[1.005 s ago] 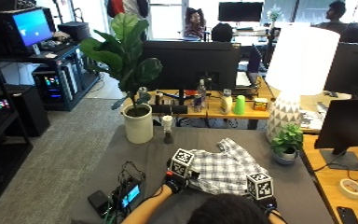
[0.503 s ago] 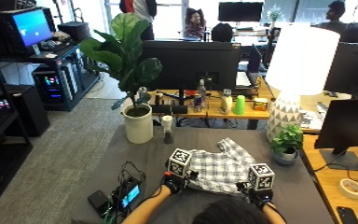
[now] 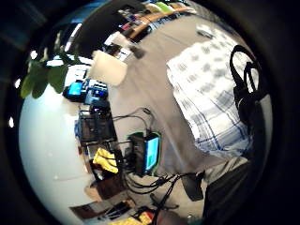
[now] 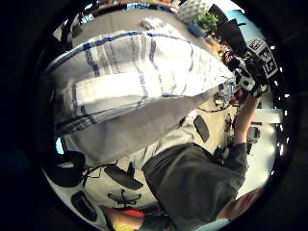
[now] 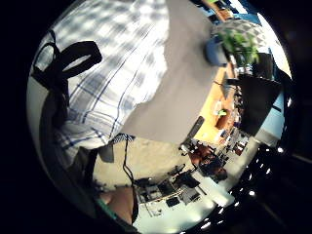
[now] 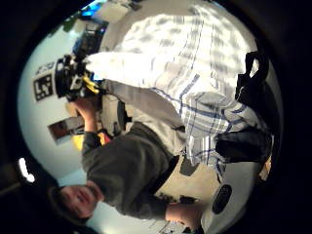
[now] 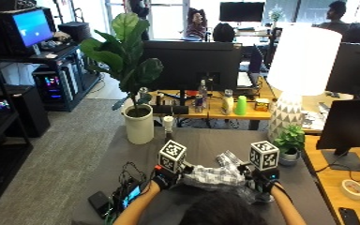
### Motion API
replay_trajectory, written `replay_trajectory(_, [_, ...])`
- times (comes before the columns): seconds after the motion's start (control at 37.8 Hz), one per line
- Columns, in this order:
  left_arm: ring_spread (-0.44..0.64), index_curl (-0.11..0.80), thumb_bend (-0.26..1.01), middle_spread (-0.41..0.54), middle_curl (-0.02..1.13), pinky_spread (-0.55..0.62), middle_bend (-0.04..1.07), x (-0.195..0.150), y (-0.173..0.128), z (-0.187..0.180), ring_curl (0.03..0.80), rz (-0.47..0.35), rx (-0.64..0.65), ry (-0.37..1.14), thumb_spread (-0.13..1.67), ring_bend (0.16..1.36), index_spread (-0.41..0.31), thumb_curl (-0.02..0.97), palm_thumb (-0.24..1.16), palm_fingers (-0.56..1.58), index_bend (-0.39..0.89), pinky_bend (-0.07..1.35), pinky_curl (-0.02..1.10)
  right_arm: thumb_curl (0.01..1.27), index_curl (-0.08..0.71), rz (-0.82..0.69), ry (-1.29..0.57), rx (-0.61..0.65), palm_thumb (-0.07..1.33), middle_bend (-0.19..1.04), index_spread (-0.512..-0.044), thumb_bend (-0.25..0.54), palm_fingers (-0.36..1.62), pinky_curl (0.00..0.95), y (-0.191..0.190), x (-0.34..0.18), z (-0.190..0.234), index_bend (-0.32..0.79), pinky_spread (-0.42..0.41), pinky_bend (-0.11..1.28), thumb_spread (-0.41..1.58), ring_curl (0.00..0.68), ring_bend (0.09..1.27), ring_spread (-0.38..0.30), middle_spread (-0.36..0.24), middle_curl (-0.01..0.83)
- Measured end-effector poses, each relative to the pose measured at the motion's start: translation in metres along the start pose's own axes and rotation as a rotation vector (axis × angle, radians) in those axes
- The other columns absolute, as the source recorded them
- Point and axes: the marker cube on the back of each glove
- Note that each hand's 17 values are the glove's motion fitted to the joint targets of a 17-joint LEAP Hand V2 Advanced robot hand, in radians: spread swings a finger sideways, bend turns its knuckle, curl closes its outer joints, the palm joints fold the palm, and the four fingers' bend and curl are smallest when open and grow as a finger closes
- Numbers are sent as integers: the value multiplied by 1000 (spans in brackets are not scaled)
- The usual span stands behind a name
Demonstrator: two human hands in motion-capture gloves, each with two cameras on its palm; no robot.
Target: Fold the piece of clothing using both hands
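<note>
So the plaid shirt (image 7: pixel 216 174) is sitting on the grey table (image 7: pixel 198 140) right in front of the person, bunched up between both gloves. The left hand (image 7: pixel 166 177) has one side edge and the right hand (image 7: pixel 260 182) has the opposite one. From the palm cams the cloth fills the frame, with a fold of it draped right across the left one, so I'd say both hands are pinching fabric, though the fingers themselves are mostly hidden. Holding it at two opposite edges makes sense: that keeps the cloth spread so one half can come over flat. It's rumpled and looks partway folded, my guess anyway. There's a potted plant (image 7: pixel 136 123) at the far left corner and a small one (image 7: pixel 289 145) on the right, both well apart from the shirt.
</note>
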Motion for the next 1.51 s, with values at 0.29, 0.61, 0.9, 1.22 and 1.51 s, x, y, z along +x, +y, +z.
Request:
replay_trajectory(0.29, [-354, 365, 392, -356, 650, -377, 635, -29, -98, 0, 516, -140, -112, -21, 1616, 804, -255, 132, 347, 1204, 176, 498, 451, 591, 396, 254, 25, -59, 1056, 386, -221, -11, 1233, 423, -104, 37, -56, 186, -235, 465, 530, 441, 584, -190, -133, 464])
replay_trajectory(0.61, [-356, 407, 436, -354, 661, -373, 587, -34, -112, 69, 504, -309, -289, -104, 1617, 764, -264, 129, 301, 1157, 164, 467, 448, 649, 419, 367, -42, 161, 1071, 375, -224, -20, 1107, 434, -144, 37, -3, 124, -234, 445, 467, 450, 548, -203, -134, 483])
replay_trajectory(0.9, [-259, 354, 457, -202, 493, -274, 98, 0, -78, 55, 446, -247, -181, 201, 1561, 616, -164, 173, 342, 617, 123, 586, 468, 613, 361, 603, -116, -98, 956, 300, -233, -46, 823, 406, -87, 85, 23, 108, -77, 342, 908, 428, 476, -139, -81, 462])
replay_trajectory(1.22, [23, 387, 244, 37, 359, 88, 80, 28, -25, 132, 422, -299, -532, 237, 1402, 575, -118, 119, 54, 137, 165, 423, 420, 450, 274, 774, -170, 34, 643, 226, -229, -21, 611, 391, -88, 151, 148, 95, 125, 409, 1118, 393, 449, -6, -8, 426])
replay_trajectory(1.51, [247, 347, 172, 119, 312, 357, 162, 25, -23, 135, 342, -315, -582, 279, 1334, 496, -116, 130, 18, -62, 145, 355, 345, 418, 227, 762, -191, 116, 729, 220, -228, 1, 784, 427, -91, 128, 152, 33, -36, 562, 1112, 404, 485, -75, -31, 425])
